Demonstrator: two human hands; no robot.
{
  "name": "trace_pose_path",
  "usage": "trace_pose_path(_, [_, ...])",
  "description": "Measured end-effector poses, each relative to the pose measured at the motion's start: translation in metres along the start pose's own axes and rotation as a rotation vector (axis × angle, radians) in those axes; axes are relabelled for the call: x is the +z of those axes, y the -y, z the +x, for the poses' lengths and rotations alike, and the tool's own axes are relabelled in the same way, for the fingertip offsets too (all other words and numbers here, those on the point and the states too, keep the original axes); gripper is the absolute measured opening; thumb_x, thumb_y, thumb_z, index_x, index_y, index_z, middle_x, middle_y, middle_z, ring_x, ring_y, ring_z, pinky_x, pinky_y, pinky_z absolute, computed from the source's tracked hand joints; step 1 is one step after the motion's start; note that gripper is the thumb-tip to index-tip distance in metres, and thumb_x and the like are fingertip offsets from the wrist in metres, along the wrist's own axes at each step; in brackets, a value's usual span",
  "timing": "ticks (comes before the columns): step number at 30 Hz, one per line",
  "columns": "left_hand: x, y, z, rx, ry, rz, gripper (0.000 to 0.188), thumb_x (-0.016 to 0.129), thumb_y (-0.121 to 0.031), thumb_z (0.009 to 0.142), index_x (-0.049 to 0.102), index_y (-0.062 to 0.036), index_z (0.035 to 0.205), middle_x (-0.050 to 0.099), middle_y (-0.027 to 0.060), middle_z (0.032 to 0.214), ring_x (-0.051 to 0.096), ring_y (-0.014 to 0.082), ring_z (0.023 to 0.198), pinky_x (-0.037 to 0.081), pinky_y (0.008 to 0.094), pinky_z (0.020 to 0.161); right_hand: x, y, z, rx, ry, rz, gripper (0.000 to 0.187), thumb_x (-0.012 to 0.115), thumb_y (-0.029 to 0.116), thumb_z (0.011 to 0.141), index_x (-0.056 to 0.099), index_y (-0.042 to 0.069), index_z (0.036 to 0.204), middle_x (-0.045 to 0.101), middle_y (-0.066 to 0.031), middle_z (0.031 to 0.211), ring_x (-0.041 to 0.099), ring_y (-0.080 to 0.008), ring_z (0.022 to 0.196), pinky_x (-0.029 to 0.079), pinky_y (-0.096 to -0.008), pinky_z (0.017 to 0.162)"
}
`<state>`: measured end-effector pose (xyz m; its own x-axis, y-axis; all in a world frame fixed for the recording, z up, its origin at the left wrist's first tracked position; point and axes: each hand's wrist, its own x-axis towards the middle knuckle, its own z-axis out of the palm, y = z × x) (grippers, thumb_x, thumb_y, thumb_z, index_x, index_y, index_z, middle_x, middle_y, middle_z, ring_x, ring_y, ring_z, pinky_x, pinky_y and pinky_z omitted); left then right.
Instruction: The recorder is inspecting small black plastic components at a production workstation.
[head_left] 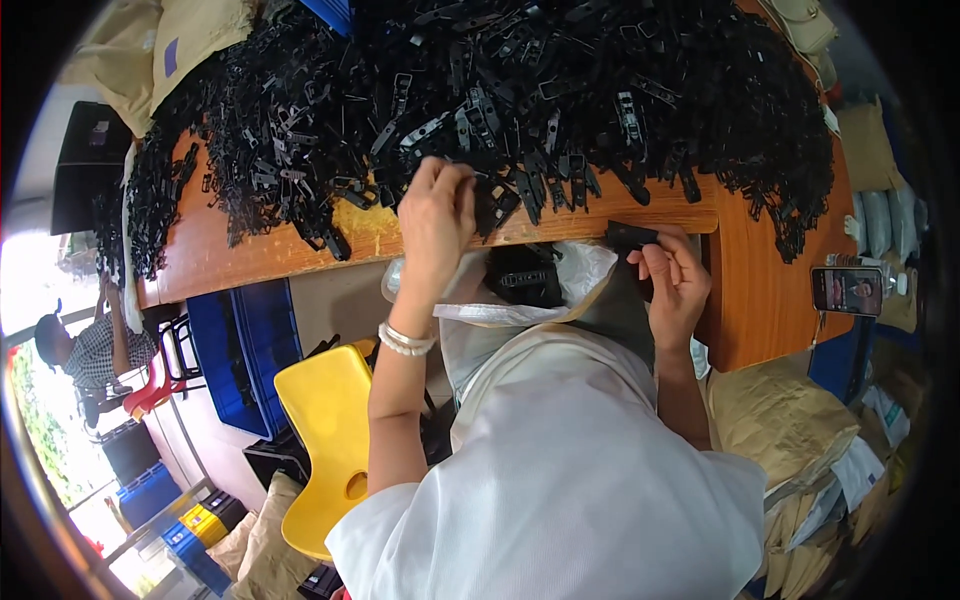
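A big heap of small black plastic parts [480,80] covers the wooden table [590,215]. At the heap's near edge is my left hand [437,220], fingers curled together in a pinch; whatever they hold, if anything, I cannot make out. My right hand [678,285], lower and to the right by the table edge, grips a flat black plastic piece [630,236] between thumb and fingers. Between my arms, an open bag with a white lining [590,272] rests at my lap, with black parts [525,280] inside.
A yellow chair [325,440] stands at my left, near blue crates [245,350]. A phone [847,290] lies at the table's right end. Brown sacks [785,420] crowd the right side. Another person [95,350] is at the far left.
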<state>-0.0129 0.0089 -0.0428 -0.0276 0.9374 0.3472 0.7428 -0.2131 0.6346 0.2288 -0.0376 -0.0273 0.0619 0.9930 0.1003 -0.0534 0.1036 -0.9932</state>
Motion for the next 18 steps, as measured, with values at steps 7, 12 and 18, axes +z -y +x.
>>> trace_pose_path(7, [-0.015, 0.013, 0.022, 0.101, 0.165, 0.306, 0.026, 0.061, -0.002, 0.065, 0.055, 0.0005, 0.09, 0.05, 0.0128, 0.087, 0.053, 0.0279, 0.078, 0.045, 0.0358, 0.063, 0.002, -0.001, -0.001, 0.011, 0.046, -0.073, 0.011, 0.054, 0.001, 0.082, 0.056, -0.008, 0.088, 0.052, -0.0064, 0.096, 0.047, -0.0081, 0.073, 0.038, -0.0194, 0.06])
trace_pose_path(12, [-0.037, 0.004, 0.022, -0.277, 0.075, 0.007, 0.021, 0.066, -0.003, 0.067, 0.054, 0.0017, 0.083, 0.055, 0.0096, 0.061, 0.055, 0.0198, 0.054, 0.043, 0.0269, 0.049, 0.008, -0.008, 0.005, -0.067, -0.013, -0.215, 0.013, 0.058, 0.003, 0.08, 0.058, -0.007, 0.089, 0.052, -0.0062, 0.096, 0.049, -0.0102, 0.077, 0.04, -0.0198, 0.068])
trace_pose_path(18, [-0.035, -0.013, -0.004, -0.485, 0.21, -0.943, 0.01, 0.066, -0.001, 0.073, 0.058, 0.0012, 0.079, 0.059, 0.0044, 0.061, 0.055, 0.0108, 0.05, 0.045, 0.0206, 0.046, 0.036, 0.001, 0.007, 0.053, 0.176, 0.14, 0.013, 0.057, 0.0, 0.079, 0.059, -0.007, 0.09, 0.056, -0.0074, 0.088, 0.053, -0.0109, 0.078, 0.039, -0.0198, 0.063])
